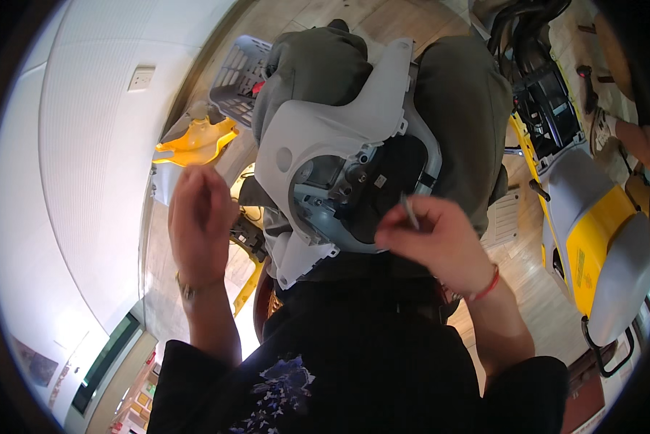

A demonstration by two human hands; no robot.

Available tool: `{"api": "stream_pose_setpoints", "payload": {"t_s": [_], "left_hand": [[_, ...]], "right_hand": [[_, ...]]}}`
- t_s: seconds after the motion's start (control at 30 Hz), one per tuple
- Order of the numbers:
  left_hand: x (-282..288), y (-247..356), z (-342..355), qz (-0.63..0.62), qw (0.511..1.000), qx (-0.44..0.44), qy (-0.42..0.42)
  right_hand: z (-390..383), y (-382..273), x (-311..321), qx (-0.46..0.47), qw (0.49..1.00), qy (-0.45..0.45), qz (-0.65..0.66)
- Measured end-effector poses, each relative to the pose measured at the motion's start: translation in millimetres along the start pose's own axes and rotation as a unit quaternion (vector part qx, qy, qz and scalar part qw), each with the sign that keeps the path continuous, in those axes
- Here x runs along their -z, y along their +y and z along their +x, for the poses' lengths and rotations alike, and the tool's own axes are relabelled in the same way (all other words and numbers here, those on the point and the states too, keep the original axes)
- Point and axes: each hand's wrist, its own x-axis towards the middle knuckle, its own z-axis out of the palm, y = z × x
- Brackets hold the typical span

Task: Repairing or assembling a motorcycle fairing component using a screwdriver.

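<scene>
A light grey plastic scooter panel (318, 130) with dark parts inside it rests on my lap, across my knees in olive trousers (462, 94). My right hand (441, 239) is at the panel's lower right edge and pinches a small thin metal piece, probably a screw (409, 211), between thumb and fingers. My left hand (200, 213) is raised to the left of the panel with its fingers curled; I see nothing in it, and it does not touch the panel.
A yellow and grey scooter (593, 231) stands at the right on the wooden floor. A yellow body part (195, 141) and a grey plastic basket (242, 79) lie at the left beside a white wall. Another person's leg (632, 134) shows at the far right.
</scene>
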Motion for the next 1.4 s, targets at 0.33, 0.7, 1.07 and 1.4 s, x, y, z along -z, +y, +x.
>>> {"api": "stream_pose_setpoints", "payload": {"t_s": [0.33, 0.7, 1.07, 1.4], "left_hand": [[-39, -19, -82, -0.019, 0.91, 0.351, -0.22], [-8, -16, -68, -0.125, 0.911, 0.279, -0.277], [13, -24, -18, 0.021, 0.982, 0.19, -0.014], [-8, 42, -48, 0.175, 0.978, -0.014, -0.11]], "right_hand": [[-34, 11, -50, 0.285, 0.909, -0.111, -0.284], [-32, -15, -45, 0.185, 0.964, 0.032, -0.188], [22, -50, -71, 0.077, 0.975, -0.024, -0.208], [-43, -40, 1, 0.203, 0.952, -0.05, -0.221]]}}
